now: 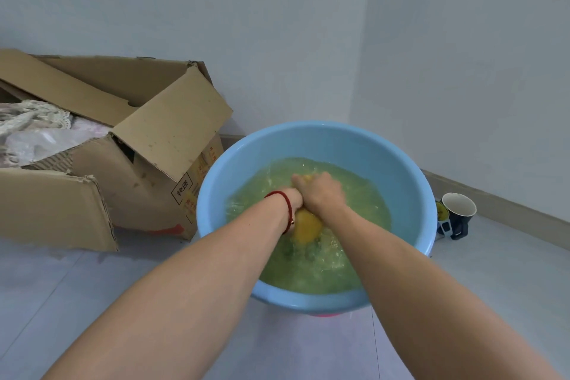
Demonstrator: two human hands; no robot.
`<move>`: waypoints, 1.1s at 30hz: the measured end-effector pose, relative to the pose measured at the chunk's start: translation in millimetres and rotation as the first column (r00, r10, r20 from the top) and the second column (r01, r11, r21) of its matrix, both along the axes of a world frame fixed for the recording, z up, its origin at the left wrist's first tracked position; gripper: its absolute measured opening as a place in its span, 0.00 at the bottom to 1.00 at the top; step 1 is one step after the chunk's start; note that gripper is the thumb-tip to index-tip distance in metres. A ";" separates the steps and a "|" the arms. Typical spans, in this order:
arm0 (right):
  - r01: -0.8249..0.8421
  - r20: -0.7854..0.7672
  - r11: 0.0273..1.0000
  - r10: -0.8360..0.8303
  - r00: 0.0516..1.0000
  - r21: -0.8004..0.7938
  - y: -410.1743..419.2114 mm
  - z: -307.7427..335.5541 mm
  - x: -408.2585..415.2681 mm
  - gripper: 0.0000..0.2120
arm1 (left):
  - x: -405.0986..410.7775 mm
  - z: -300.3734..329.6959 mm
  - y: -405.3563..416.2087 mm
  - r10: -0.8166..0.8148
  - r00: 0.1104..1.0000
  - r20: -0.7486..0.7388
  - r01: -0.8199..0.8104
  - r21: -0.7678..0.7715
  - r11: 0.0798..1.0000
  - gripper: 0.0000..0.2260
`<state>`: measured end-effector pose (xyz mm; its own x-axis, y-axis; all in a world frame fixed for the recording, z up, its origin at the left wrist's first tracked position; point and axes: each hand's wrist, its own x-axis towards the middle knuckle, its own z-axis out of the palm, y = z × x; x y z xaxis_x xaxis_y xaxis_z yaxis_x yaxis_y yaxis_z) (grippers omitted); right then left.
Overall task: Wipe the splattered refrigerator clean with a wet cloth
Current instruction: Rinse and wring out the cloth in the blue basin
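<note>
both hands gripped a bunched yellow cloth (306,225) in greenish, rippled water: right hand (324,194) on its far end, left hand (293,198) (red string bracelet) beside it, inside a round, smooth blue plastic basin (308,139).

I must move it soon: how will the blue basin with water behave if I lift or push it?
The blue basin is probably heavy, as water fills much of it. The water is already churning around both hands, so it would likely slosh and spill. Its thin plastic rim may flex.
</note>
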<state>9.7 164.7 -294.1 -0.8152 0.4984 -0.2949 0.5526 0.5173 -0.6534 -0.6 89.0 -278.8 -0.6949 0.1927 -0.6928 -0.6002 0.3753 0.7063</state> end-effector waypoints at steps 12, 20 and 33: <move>-0.137 0.354 0.970 0.058 0.933 0.202 13.0 -8.1 10.8 0.26 | -0.7 -3.5 -16.5 -0.017 0.995 0.094 0.030 -0.145 0.989 0.17; 0.046 0.024 0.994 -0.044 0.999 -0.096 -1.9 2.8 1.1 0.26 | 8.3 -3.8 -4.2 0.002 0.993 0.118 -0.008 0.054 0.999 0.19; -0.120 0.341 0.972 0.044 0.939 0.204 15.7 -10.5 12.4 0.26 | -2.1 -16.6 -7.2 0.000 0.998 -0.066 -0.012 -0.179 0.984 0.13</move>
<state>22.1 180.4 -304.7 -0.7301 0.5167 -0.4471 0.6676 0.6791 -0.3053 -2.7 81.8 -295.4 -0.7406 0.0655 -0.6688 -0.5576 0.4956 0.6660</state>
